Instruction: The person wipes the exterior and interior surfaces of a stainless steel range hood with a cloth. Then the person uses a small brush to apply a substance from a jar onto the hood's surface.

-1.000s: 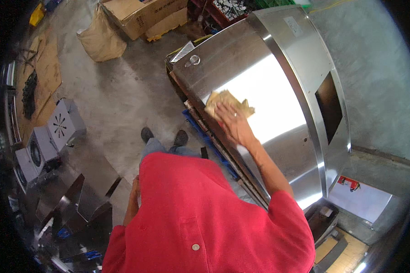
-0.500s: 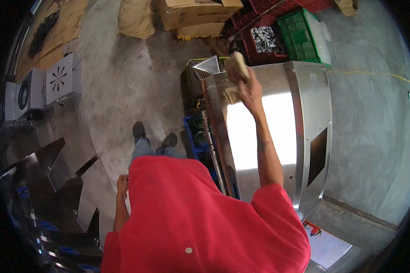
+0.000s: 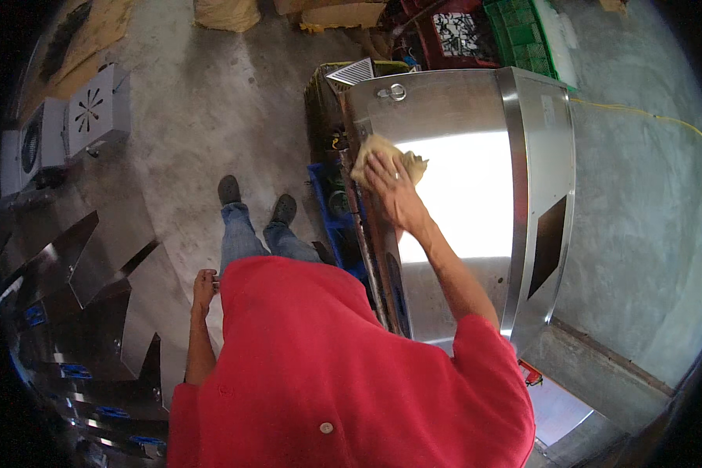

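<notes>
My right hand presses a crumpled tan cloth against the top of a large stainless-steel cabinet, near its left edge. The fingers lie over the cloth, and a ring shows on one of them. A small round metal fitting sits on the steel beyond the cloth. Bright glare covers the middle of the surface. My left hand hangs low beside my red shirt with its fingers curled; what they hold, if anything, I cannot make out.
Blue crates stand along the cabinet's left side. Beyond its far end are a green crate and a red crate holding small metal pieces. Dark sheet-metal panels and grey fan housings lie to the left.
My right hand has come down and nearer with the cloth, from above the cabinet's far end onto its left part. The left hand stays low at my side.
</notes>
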Demonstrator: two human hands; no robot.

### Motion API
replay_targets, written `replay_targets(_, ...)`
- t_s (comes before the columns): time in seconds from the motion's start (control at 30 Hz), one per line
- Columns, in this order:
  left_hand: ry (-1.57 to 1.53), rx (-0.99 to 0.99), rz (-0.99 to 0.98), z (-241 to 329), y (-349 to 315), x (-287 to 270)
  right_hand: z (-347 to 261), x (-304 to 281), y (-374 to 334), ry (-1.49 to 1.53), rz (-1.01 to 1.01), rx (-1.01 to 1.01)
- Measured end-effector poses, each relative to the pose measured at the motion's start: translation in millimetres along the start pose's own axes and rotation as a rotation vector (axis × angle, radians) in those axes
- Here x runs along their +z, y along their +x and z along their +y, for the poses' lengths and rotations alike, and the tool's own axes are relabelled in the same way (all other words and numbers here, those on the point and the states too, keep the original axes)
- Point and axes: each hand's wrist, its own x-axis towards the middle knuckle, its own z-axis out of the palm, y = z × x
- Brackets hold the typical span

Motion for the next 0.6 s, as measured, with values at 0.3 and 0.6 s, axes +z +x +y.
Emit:
replay_targets(0.3, -0.056, -0.062, 0.088, -61.4, -2.8, 38.1, -49.8, -59.3, -81.7, 0.655, -0.373, 0.538)
replay_targets(0.6, -0.461, -0.109, 0.226, -173.4, -74.1, 109.6, 47.1, -89.8, 135.3, -0.204, 0.343, -0.086)
